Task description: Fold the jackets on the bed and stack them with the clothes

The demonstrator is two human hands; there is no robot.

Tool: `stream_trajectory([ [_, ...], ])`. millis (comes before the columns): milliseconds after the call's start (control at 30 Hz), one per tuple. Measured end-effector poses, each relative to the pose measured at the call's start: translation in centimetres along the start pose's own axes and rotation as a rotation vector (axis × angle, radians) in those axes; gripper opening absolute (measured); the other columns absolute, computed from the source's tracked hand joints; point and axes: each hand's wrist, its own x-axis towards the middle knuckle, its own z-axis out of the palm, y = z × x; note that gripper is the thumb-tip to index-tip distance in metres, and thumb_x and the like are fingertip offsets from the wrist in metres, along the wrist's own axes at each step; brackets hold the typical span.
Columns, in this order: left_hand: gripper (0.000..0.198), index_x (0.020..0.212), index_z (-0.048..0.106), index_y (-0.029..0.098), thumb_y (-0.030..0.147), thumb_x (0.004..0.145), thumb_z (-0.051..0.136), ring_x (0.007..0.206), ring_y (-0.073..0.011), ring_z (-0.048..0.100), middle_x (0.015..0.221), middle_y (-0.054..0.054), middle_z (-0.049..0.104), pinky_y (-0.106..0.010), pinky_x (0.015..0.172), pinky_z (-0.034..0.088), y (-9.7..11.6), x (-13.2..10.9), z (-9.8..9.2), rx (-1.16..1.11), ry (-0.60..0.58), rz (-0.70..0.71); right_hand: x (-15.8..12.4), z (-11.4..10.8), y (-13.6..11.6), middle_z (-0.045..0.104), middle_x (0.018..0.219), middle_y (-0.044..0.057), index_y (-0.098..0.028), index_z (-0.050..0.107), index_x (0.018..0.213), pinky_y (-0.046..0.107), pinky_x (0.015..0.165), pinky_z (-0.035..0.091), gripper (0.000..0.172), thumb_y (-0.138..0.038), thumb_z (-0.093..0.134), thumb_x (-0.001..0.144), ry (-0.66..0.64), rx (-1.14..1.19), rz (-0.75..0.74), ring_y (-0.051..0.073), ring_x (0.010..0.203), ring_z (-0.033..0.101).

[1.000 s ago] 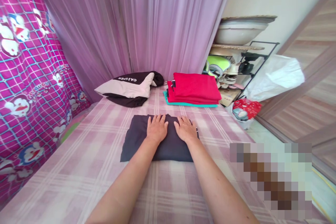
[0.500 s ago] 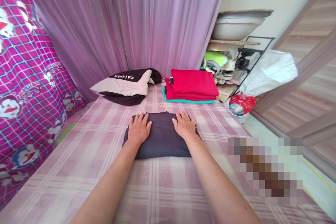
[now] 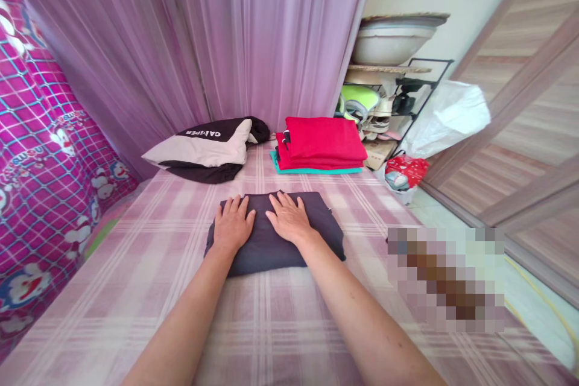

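A dark grey folded garment [image 3: 275,250] lies flat on the plaid bed sheet [image 3: 280,319] in front of me. My left hand [image 3: 234,223] rests palm down on its left part, fingers spread. Palm down near its middle lies my right hand [image 3: 289,217], its fingers stretched away from me. Neither hand grips the cloth. Beyond the garment, a stack of folded red clothes [image 3: 323,139] sits on a turquoise folded piece [image 3: 316,171]. To the left of that stack is a loosely bundled black and white garment [image 3: 203,148] with lettering on it.
A purple curtain [image 3: 253,30] hangs behind the clothes, and a pink patterned cloth [image 3: 49,132] hangs at the left. At the right stand a rack [image 3: 425,90] with shoes and basins, a white bag [image 3: 452,114] and a red bag [image 3: 407,170]. A pixelated patch covers the bed's right edge.
My right hand has slid left across the garment, from its right side toward the middle. My left hand stays on the left part. The whole view has shifted slightly.
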Motion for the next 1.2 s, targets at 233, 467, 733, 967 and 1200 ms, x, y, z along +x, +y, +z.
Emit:
stream_trajectory([
  [233,0.059,0.150,0.046,0.017,0.042,0.099,0.030,0.146,-0.0326,0.036,0.157,-0.012,0.043,-0.057,0.118,0.029,0.1,0.0,-0.1,-0.003,-0.015,-0.005,-0.7,-1.6,3.1,0.029,0.164,0.010,-0.022,0.038,0.155,0.055,0.122,0.009,0.054,-0.040,0.029,0.105,0.257,-0.061,0.095,0.026,0.152,0.021],
  [467,0.057,0.147,0.050,0.018,0.042,0.099,0.032,0.146,-0.0330,0.036,0.157,-0.012,0.044,-0.058,0.118,0.028,0.2,0.1,-0.2,-0.019,-0.022,-0.011,-0.6,-1.6,4.7,0.041,0.158,0.013,-0.021,0.046,0.149,0.056,0.119,0.018,0.052,-0.041,0.031,0.104,0.049,-0.076,0.147,0.027,0.146,0.033],
  [733,0.057,0.147,0.050,0.017,0.041,0.098,0.033,0.145,-0.0330,0.037,0.156,-0.013,0.045,-0.058,0.118,0.028,0.3,0.1,-0.2,-0.025,-0.012,-0.014,-2.4,-0.6,3.5,0.054,0.149,0.012,-0.020,0.055,0.142,0.050,0.117,0.025,0.046,-0.033,0.034,0.103,0.353,-0.024,0.062,0.026,0.138,0.045],
  [967,0.058,0.149,0.047,0.016,0.041,0.098,0.033,0.146,-0.0330,0.036,0.157,-0.014,0.043,-0.058,0.117,0.028,0.4,0.1,-1.2,-0.001,-0.067,-0.018,-2.3,1.2,3.8,0.058,0.144,0.011,-0.019,0.064,0.131,0.048,0.115,0.030,0.041,-0.029,0.039,0.100,0.298,-0.017,0.042,0.025,0.134,0.049],
  [1200,0.053,0.140,0.057,0.016,0.036,0.099,0.030,0.143,-0.0340,0.040,0.152,-0.015,0.049,-0.063,0.117,0.025,4.9,1.3,-4.3,-0.006,-0.034,0.032,-2.3,1.1,3.9,0.060,0.142,0.010,-0.020,0.065,0.129,0.046,0.115,0.030,0.040,-0.028,0.042,0.098,0.320,0.020,0.056,0.025,0.133,0.050],
])
